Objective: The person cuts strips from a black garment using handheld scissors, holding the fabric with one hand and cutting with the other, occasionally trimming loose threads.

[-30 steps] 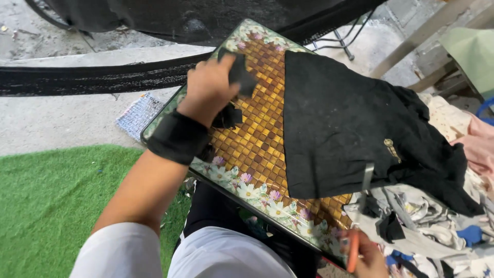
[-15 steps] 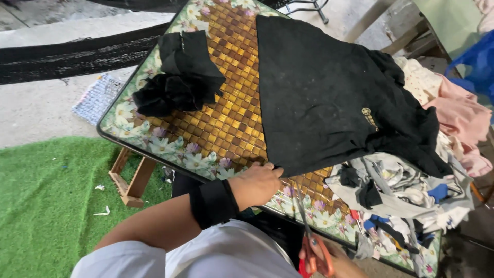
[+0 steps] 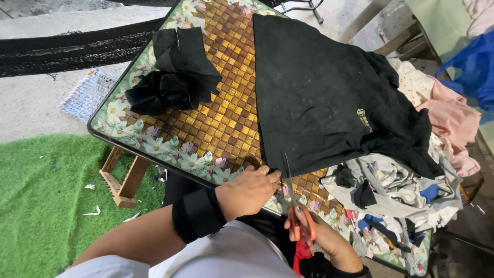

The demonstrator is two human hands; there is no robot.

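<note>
A big black cloth (image 3: 329, 98) lies flat on the table (image 3: 154, 146). Its near corner sits right at the blades of the scissors (image 3: 294, 201). The scissors have orange handles and point up into the edge of the cloth. The right hand (image 3: 321, 237) is closed around the handles, with fingers through the loops. The blades look just a little apart at the cloth's edge.

The left hand (image 3: 247, 191) rests just to the left of the scissors. Its fingertips press down on the corner of the cloth, pinning it to the table. A black wrist band (image 3: 198, 213) wraps the arm behind that hand.

Farther from the hands, up and to the left, a bunch of black scraps (image 3: 175, 77) is piled on the table. The table top has small gold squares and a border of flowers.

To the right of the scissors lies a heap of mixed clothes (image 3: 406, 190), grey, white and pink. Down to the left, below the table, is green grass matting (image 3: 41, 201).
</note>
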